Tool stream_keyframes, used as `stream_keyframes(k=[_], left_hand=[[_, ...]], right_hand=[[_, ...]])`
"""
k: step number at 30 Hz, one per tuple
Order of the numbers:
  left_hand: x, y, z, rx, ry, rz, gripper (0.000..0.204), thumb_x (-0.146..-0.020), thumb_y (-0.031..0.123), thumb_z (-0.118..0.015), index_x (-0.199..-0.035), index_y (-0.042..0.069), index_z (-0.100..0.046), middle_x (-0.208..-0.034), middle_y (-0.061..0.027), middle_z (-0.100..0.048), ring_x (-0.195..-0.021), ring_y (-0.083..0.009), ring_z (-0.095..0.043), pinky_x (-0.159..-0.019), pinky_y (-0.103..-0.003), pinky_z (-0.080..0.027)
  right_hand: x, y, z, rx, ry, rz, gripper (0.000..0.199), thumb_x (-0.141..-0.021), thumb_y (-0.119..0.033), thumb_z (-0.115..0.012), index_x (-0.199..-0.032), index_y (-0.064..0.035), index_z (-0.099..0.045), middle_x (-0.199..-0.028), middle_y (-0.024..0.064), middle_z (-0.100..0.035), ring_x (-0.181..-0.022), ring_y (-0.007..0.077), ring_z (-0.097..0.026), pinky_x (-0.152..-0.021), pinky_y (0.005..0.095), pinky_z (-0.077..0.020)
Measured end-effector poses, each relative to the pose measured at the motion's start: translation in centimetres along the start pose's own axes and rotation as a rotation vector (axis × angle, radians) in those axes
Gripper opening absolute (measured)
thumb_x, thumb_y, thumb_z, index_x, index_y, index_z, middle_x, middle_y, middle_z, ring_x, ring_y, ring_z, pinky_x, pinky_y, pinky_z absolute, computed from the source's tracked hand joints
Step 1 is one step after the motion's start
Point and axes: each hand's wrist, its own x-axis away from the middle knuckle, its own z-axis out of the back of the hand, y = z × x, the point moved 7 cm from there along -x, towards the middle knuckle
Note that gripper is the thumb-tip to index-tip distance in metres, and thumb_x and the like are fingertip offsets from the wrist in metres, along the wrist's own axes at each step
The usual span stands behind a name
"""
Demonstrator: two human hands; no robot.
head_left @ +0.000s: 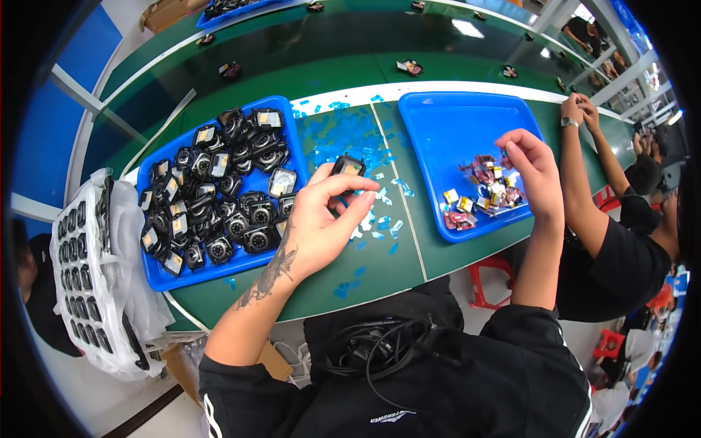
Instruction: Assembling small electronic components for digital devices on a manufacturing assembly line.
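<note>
My left hand (pixel 326 219) is closed around a black square watch case (pixel 349 166), held above the green table between the two blue trays. Over the right blue tray (pixel 453 128), my right hand (pixel 531 164) has thumb and forefinger pinched together; whatever is between them is too small to make out. Just below those fingertips lies a pile of small red circuit boards and yellow-and-silver parts (pixel 496 191). The left blue tray (pixel 294 142) is heaped with black watch cases (pixel 219 164), some showing round backs and others pale inner parts.
Blue film scraps (pixel 343 139) litter the green table (pixel 398 255). Beyond runs a green conveyor (pixel 328 69) carrying small assemblies (pixel 410 67). Wrapped trays of black cases (pixel 80 270) stand at left. A co-worker's hands (pixel 578 109) work at right, near a red stool (pixel 488 281).
</note>
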Motion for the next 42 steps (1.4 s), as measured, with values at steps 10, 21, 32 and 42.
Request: stream_keyframes(k=[10,21,32,42], left_hand=[[0.0,-0.3,-0.1,-0.021,0.003,0.034,0.017,-0.086,0.014,-0.068,-0.102,0.008,-0.072,-0.096,-0.0050,-0.053,-0.070,-0.0080,-0.050,-0.063,-0.022,-0.044],[0.1,0.4,-0.5,-0.096,-0.049,0.059,0.015,-0.090,0.007,-0.063,-0.103,0.003,-0.070,-0.100,-0.0061,-0.054,-0.087,-0.0113,-0.055,-0.072,-0.023,-0.047],[0.2,0.5,-0.6,-0.079,-0.059,0.076,0.016,-0.089,0.006,-0.063,-0.103,0.004,-0.070,-0.099,-0.0066,-0.055,-0.088,-0.0124,-0.055,-0.074,-0.024,-0.047],[0.4,0.7,-0.2,0.075,0.030,0.028,0.032,-0.077,0.018,-0.079,-0.107,0.011,-0.072,-0.121,-0.0137,-0.055,-0.076,-0.0074,-0.054,-0.066,-0.022,-0.048]], right_hand=[[-0.3,2.5,0.7,0.629,0.182,0.047,0.018,-0.090,-0.005,-0.059,-0.108,-0.0034,-0.063,-0.087,0.0050,-0.061,-0.072,0.0143,-0.057,-0.065,0.0276,-0.0478],[-1.6,1.1,-3.2,0.701,0.041,0.182,0.031,-0.083,-0.016,-0.071,-0.112,-0.0034,-0.065,-0.101,0.0141,-0.063,-0.092,0.0264,-0.063,-0.078,0.0359,-0.0514],[-1.9,1.7,-1.1,0.446,0.153,0.006,0.016,-0.091,-0.014,-0.064,-0.088,0.0015,-0.066,-0.084,0.0052,-0.067,-0.078,0.0100,-0.060,-0.071,0.0258,-0.0489],[2.3,-1.5,-8.4,-0.310,-0.256,-0.123,0.011,-0.094,-0.009,-0.060,-0.096,0.0014,-0.062,-0.088,0.0023,-0.063,-0.079,0.0066,-0.056,-0.071,0.0214,-0.0460]])
